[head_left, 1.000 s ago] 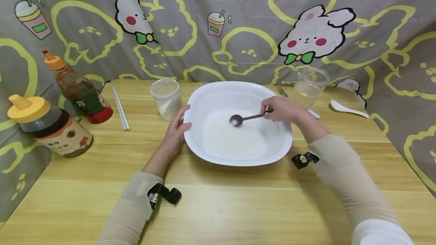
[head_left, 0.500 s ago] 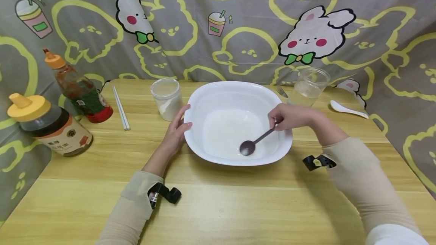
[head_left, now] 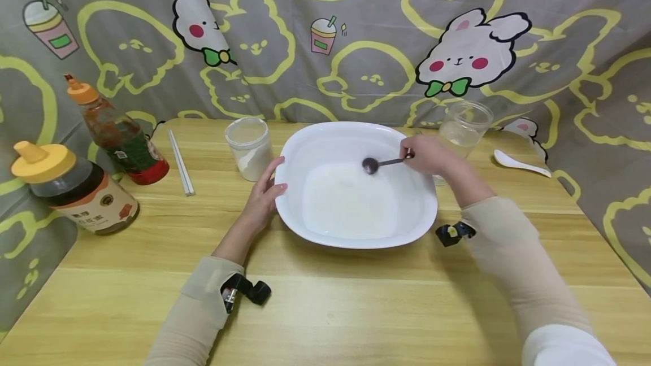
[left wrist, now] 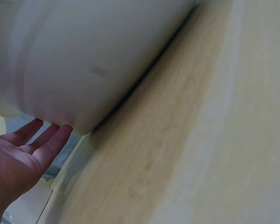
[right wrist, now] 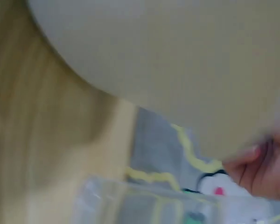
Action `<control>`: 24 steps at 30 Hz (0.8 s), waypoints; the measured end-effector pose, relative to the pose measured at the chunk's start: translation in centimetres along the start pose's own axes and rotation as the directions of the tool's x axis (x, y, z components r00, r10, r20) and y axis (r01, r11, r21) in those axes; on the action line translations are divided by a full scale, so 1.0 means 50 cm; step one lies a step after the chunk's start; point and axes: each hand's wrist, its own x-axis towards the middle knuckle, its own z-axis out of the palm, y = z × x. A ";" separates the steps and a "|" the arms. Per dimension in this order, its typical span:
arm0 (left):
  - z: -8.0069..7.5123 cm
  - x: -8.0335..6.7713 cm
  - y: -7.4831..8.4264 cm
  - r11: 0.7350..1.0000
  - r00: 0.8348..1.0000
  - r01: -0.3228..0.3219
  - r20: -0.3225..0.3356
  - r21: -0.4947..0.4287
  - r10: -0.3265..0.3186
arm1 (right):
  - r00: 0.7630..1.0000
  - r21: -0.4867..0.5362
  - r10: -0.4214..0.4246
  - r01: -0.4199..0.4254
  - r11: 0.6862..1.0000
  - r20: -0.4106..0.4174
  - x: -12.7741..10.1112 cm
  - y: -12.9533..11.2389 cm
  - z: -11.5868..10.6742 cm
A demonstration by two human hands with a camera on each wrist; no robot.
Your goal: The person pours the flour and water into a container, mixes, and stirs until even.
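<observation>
Head cam looks fwd and down over bench [head_left: 325, 309], bowl [head_left: 356, 140] at centre, mid range. Left wrist cam sits v. close at bowl's 9 o'clock wall [left wrist: 84, 60]; right wrist cam, blurred, close at 3 o'clock. All share bowl + bench.

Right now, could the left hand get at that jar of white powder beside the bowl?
Probably yes. The left hand rests open against the white bowl, and the powder jar stands just beyond its fingers with only bare table between.
</observation>
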 end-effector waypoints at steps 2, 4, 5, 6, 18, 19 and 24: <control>0.000 0.000 0.000 1.000 1.000 0.004 -0.001 -0.002 -0.004 | 0.999 0.060 -0.020 0.022 0.998 -0.035 0.016 -0.006 0.019; 0.000 -0.001 0.000 1.000 1.000 0.003 -0.002 -0.001 -0.003 | 0.998 0.133 -0.040 0.046 0.990 -0.047 0.029 -0.017 0.036; 0.000 -0.001 0.000 1.000 1.000 0.003 -0.002 -0.002 -0.003 | 0.997 0.164 -0.054 0.061 0.985 -0.049 0.034 -0.023 0.045; 0.000 -0.001 0.000 1.000 1.000 0.001 -0.003 -0.002 -0.001 | 0.997 0.205 -0.070 0.078 0.976 -0.042 0.039 -0.031 0.054; 0.002 0.000 -0.001 1.000 1.000 -0.016 0.008 -0.001 0.016 | 0.917 0.460 -0.306 0.163 0.873 0.255 -0.005 -0.063 0.079; 0.002 0.000 -0.001 1.000 1.000 -0.014 0.008 0.000 0.014 | 0.908 0.442 -0.317 0.174 0.880 0.275 -0.014 -0.059 0.071; -0.002 0.000 -0.001 1.000 1.000 -0.003 0.005 0.004 0.003 | 0.917 0.272 -0.292 0.218 0.937 0.271 -0.050 -0.035 0.018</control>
